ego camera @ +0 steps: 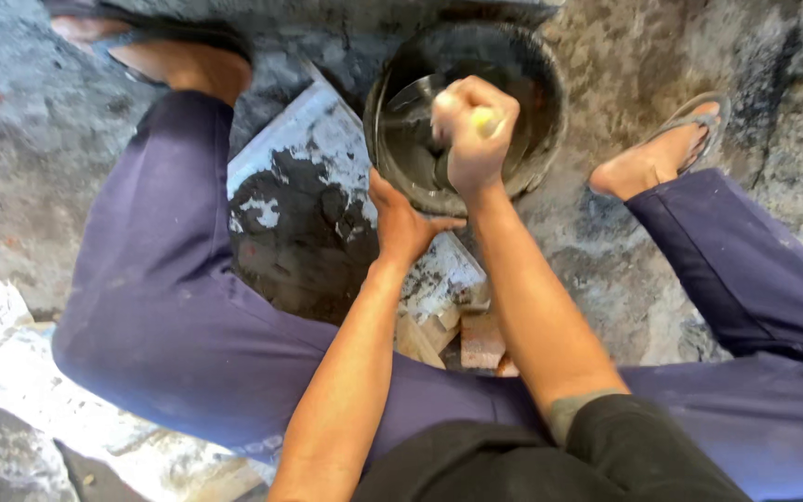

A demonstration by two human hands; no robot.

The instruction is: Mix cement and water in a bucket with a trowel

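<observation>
The right hand [472,139] grips a yellow-handled tool [485,119] in the black bucket [541,139] of grey paste (seemingly mid-mix), while the left hand [403,218] steadies its near rim.

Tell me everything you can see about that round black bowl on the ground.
The black bowl is round and wide-mouthed, its material hard to tell, smeared inside with dark grey wet paste. It sits upright on the rough grey floor, between the person's sandalled feet, its near edge at a white board caked with the same dark mix. The left hand grips its near rim, and the right hand is fisted over the middle around a yellow-handled tool whose metal blade dips into the paste.
</observation>
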